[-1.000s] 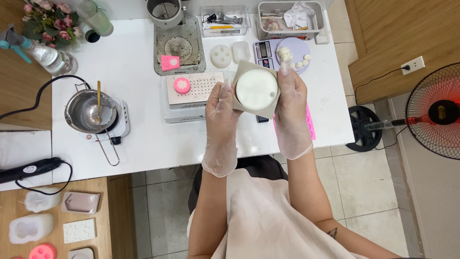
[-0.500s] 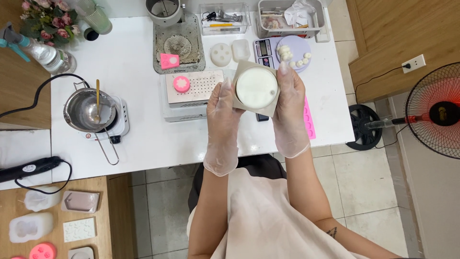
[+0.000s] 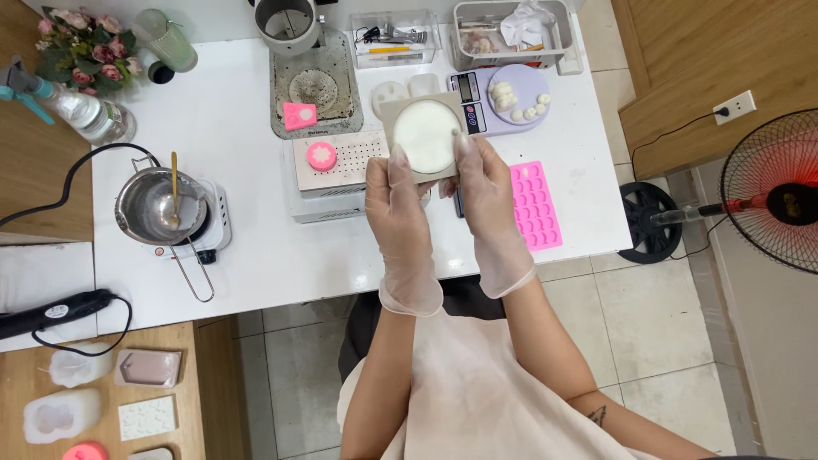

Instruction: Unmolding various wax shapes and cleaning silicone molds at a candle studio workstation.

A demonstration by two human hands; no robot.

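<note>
A person in thin clear gloves holds a square, pale mould (image 3: 424,136) with a round white disc set in its middle above the white tabletop (image 3: 247,255), seen from overhead. The left hand (image 3: 399,204) grips the mould's left edge and the right hand (image 3: 482,192) its right edge, fingers (image 3: 396,162) pressed against the sides with thumbs on the near rim. The mould sits slightly turned, its flat face up towards the camera; being square, it shows no clear long axis.

Just below the mould lies a white perforated block (image 3: 341,158) carrying a small pink flower-shaped piece. Behind it, a grey tray (image 3: 311,85) holds a pink square item. To the right, a lilac round scale (image 3: 511,98) bears small white pieces, and a bright pink rectangular mould sheet (image 3: 535,204) with rows of small cavities lies with its long side running away from the person. Two clear storage boxes (image 3: 507,34) stand along the far edge. On the left, a steel pot (image 3: 158,204) with a wooden-handled stirrer rests on a small white hotplate, near a spray bottle (image 3: 77,106) with a teal head and a bunch of pink flowers (image 3: 81,47). A red-centred floor fan (image 3: 775,192) stands on the tiles to the right
</note>
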